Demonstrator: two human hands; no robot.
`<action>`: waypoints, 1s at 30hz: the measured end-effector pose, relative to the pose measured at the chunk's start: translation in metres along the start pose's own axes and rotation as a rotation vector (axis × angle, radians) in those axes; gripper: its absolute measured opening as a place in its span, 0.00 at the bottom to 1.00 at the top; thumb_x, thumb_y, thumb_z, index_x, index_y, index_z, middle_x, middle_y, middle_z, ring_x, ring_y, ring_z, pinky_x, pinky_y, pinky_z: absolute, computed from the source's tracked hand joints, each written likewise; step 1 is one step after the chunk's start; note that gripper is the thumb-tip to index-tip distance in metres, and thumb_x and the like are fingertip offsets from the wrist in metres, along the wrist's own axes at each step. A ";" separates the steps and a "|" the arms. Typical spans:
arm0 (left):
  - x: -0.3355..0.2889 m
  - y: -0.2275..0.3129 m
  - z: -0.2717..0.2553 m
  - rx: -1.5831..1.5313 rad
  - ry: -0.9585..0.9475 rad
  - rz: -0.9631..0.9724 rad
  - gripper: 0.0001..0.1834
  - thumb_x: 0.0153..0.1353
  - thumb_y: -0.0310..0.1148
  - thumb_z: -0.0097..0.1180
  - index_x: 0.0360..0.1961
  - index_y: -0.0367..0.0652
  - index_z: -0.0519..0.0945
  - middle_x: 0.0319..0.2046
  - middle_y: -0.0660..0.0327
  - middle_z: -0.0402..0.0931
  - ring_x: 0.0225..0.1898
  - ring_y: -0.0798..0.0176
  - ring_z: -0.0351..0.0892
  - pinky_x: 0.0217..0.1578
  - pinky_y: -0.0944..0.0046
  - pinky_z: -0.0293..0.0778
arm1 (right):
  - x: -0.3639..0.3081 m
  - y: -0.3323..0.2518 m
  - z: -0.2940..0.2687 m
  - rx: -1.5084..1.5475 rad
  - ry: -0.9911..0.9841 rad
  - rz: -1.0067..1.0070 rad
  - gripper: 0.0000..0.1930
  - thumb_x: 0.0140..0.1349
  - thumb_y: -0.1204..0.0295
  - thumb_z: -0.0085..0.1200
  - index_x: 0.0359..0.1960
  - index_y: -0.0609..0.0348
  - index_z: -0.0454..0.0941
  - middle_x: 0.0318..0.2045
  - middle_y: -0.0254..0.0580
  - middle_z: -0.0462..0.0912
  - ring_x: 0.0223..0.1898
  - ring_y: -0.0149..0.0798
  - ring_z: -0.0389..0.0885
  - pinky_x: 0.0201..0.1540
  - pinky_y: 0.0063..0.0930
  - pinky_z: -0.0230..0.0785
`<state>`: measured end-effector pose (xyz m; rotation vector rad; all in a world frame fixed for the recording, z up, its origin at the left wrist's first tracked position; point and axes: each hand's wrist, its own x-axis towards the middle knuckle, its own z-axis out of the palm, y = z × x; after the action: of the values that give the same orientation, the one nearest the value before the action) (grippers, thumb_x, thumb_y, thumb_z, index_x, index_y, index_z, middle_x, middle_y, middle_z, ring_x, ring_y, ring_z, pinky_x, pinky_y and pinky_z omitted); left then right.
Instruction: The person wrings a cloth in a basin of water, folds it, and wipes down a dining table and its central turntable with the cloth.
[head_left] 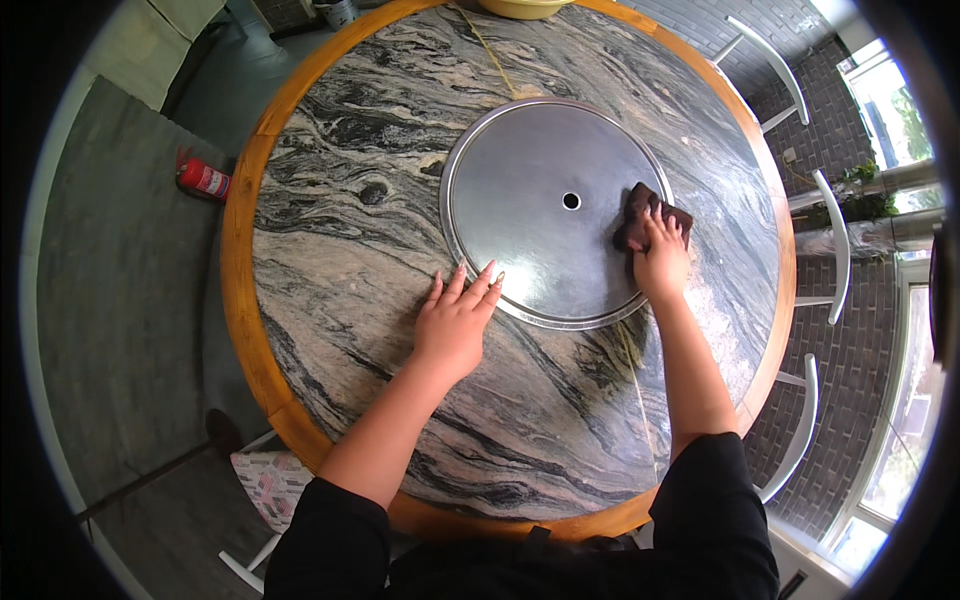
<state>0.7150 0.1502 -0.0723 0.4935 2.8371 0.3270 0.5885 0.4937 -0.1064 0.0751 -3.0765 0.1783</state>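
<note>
A round metal lid [520, 190] with a small hole lies flat in the middle of a marble-patterned table [340, 240]. My right hand [662, 262] holds a dark brown cloth [640, 205] against the lid's right edge, its fingers pressing the bunched fabric down. Beside the lid's lower left rim, my left hand [455, 325] rests with fingers spread. Its fingertips reach the rim, and nothing is in that hand.
An orange-brown wooden edge [240, 250] runs round the table. At the far edge sits a yellow basin [525, 8], partly cut off. White-framed chairs [838, 250] line the right side. A red fire extinguisher [205, 180] stands to the left, and a patterned seat [270, 485] shows at lower left.
</note>
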 end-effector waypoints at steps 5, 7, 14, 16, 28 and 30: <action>0.005 0.005 0.002 -0.016 0.011 0.019 0.39 0.60 0.20 0.53 0.75 0.52 0.67 0.80 0.65 0.51 0.79 0.45 0.52 0.78 0.44 0.45 | -0.047 -0.013 -0.006 0.101 0.044 -0.082 0.33 0.55 0.74 0.62 0.67 0.55 0.75 0.70 0.49 0.73 0.74 0.60 0.64 0.77 0.51 0.54; 0.003 0.002 0.004 -0.011 0.021 0.016 0.39 0.60 0.20 0.53 0.75 0.51 0.68 0.80 0.65 0.52 0.79 0.44 0.53 0.78 0.43 0.45 | -0.068 -0.028 -0.009 0.147 0.031 -0.164 0.34 0.51 0.75 0.64 0.65 0.59 0.76 0.70 0.53 0.72 0.72 0.62 0.66 0.77 0.53 0.54; 0.003 0.003 0.004 -0.008 0.020 0.015 0.40 0.60 0.20 0.52 0.76 0.52 0.66 0.81 0.65 0.50 0.79 0.44 0.52 0.78 0.42 0.43 | -0.130 -0.059 -0.033 0.257 -0.051 -0.270 0.32 0.49 0.73 0.61 0.62 0.60 0.78 0.70 0.55 0.72 0.70 0.64 0.68 0.76 0.53 0.57; 0.002 0.002 0.007 -0.008 0.025 0.010 0.40 0.60 0.20 0.52 0.76 0.52 0.66 0.81 0.65 0.50 0.79 0.44 0.52 0.78 0.42 0.43 | -0.139 -0.067 -0.045 0.267 -0.078 -0.327 0.31 0.50 0.75 0.61 0.61 0.60 0.79 0.67 0.55 0.75 0.68 0.63 0.72 0.72 0.51 0.63; 0.000 0.001 0.006 -0.013 0.017 0.005 0.39 0.62 0.21 0.53 0.76 0.53 0.66 0.81 0.67 0.50 0.80 0.46 0.50 0.79 0.43 0.42 | -0.019 -0.024 -0.072 0.330 -0.073 0.256 0.29 0.64 0.59 0.66 0.63 0.61 0.75 0.53 0.55 0.84 0.54 0.55 0.84 0.56 0.43 0.77; 0.000 0.001 0.007 -0.015 0.025 0.005 0.38 0.63 0.22 0.52 0.76 0.54 0.66 0.81 0.68 0.50 0.80 0.47 0.50 0.79 0.43 0.42 | -0.021 -0.024 -0.067 0.180 0.342 -0.029 0.30 0.63 0.63 0.66 0.64 0.61 0.74 0.57 0.59 0.82 0.57 0.59 0.81 0.59 0.45 0.74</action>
<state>0.7174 0.1522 -0.0789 0.4965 2.8562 0.3571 0.6148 0.4786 -0.0390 0.0873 -2.7110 0.4191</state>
